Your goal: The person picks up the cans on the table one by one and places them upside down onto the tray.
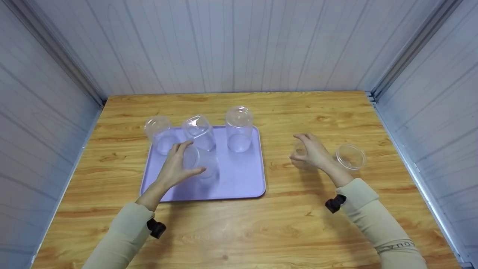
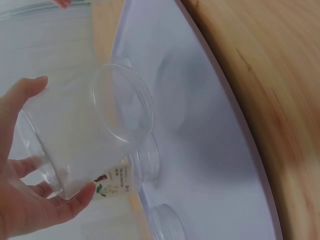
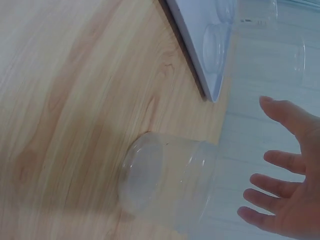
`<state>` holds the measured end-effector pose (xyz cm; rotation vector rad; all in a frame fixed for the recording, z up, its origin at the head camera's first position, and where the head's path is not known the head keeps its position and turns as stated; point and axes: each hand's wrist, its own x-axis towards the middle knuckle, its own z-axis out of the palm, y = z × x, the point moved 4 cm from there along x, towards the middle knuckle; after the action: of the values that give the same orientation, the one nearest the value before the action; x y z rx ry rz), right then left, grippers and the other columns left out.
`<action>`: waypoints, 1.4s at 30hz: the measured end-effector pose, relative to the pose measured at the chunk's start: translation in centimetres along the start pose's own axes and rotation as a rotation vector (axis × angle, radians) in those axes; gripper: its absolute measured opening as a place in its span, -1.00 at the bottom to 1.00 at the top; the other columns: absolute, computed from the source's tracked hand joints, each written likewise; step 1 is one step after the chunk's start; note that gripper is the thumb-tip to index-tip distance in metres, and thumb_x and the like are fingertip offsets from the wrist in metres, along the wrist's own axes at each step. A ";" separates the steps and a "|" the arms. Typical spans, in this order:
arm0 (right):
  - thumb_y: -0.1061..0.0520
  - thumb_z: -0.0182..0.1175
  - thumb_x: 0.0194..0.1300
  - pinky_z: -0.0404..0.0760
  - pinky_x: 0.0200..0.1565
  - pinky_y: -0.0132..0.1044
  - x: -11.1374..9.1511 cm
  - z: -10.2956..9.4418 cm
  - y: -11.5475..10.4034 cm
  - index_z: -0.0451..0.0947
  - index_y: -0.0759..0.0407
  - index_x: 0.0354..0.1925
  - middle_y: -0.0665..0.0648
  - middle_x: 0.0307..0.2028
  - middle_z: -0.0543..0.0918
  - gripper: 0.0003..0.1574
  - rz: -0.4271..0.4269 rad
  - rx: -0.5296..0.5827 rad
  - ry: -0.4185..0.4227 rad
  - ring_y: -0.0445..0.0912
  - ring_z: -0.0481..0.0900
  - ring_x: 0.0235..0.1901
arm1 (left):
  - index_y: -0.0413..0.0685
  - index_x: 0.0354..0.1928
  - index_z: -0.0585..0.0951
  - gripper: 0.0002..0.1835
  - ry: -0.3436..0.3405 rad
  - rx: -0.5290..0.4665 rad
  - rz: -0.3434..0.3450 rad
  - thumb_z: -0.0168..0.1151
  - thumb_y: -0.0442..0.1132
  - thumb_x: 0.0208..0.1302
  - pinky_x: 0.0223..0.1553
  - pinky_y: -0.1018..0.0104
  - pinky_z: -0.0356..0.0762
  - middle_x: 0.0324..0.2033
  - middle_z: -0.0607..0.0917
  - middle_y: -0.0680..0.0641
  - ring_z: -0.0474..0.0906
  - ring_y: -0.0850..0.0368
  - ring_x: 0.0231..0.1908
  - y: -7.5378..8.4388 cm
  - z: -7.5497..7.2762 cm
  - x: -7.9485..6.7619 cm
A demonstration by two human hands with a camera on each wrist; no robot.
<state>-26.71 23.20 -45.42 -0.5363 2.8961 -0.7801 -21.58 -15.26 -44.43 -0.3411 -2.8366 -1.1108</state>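
My left hand grips a clear plastic jar round its upper end, thumb on one side and fingers on the other. The jar's lower end is close over the purple tray. On the right, my right hand is spread with its fingers apart, beside the top of another clear jar. That jar stands upright on the wooden table, and a gap shows between it and the fingers in the right wrist view. In the head view, the hand partly covers it.
Along the tray's back side stand three clear jars: a left one, a middle one and a right one. A clear round container sits right of my right hand. Pale panel walls enclose the table at back and sides.
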 end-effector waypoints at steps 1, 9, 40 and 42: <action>0.04 0.34 0.02 0.29 0.05 0.12 0.0 0.1 0.0 0.19 0.38 0.22 0.44 0.11 0.27 -0.10 0.000 -0.019 -0.005 0.29 0.24 0.09 | -0.22 0.21 0.28 -0.06 0.000 0.009 -0.006 0.48 -0.01 -0.25 0.04 -0.07 0.27 0.02 0.35 -0.33 0.31 -0.22 0.02 -0.2 -0.1 -0.1; -0.01 0.33 0.03 0.09 0.07 0.29 -0.2 0.2 1.1 0.15 0.30 0.27 0.44 0.19 0.17 -0.05 0.071 -0.101 -0.065 0.32 0.11 0.16 | -0.28 0.18 0.28 -0.07 -0.012 0.073 -0.049 0.48 -0.03 -0.26 -0.02 -0.10 0.32 0.00 0.33 -0.35 0.33 -0.25 -0.02 -1.4 -1.2 -0.2; -0.04 0.43 -0.14 0.08 0.01 0.37 -0.1 1.3 3.7 0.04 0.29 0.32 0.51 0.23 0.03 0.19 0.128 -0.084 -0.142 0.46 0.02 0.14 | -0.40 0.20 0.21 -0.05 -0.120 0.222 -0.188 0.44 -0.06 -0.20 -0.14 -0.25 0.31 0.02 0.23 -0.52 0.19 -0.41 -0.01 -5.1 -4.2 -1.4; -0.03 0.43 -0.15 0.10 0.01 0.36 -0.1 1.4 3.8 0.04 0.29 0.32 0.52 0.22 0.04 0.19 0.128 -0.082 -0.134 0.45 0.02 0.14 | -0.40 0.20 0.21 -0.05 -0.129 0.231 -0.193 0.44 -0.06 -0.21 -0.16 -0.25 0.33 0.01 0.23 -0.51 0.19 -0.42 -0.02 -5.2 -4.3 -1.4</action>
<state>-27.57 25.64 -48.49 -0.3891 2.8143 -0.5863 -21.43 -22.14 -44.91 -0.1289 -3.1257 -0.7995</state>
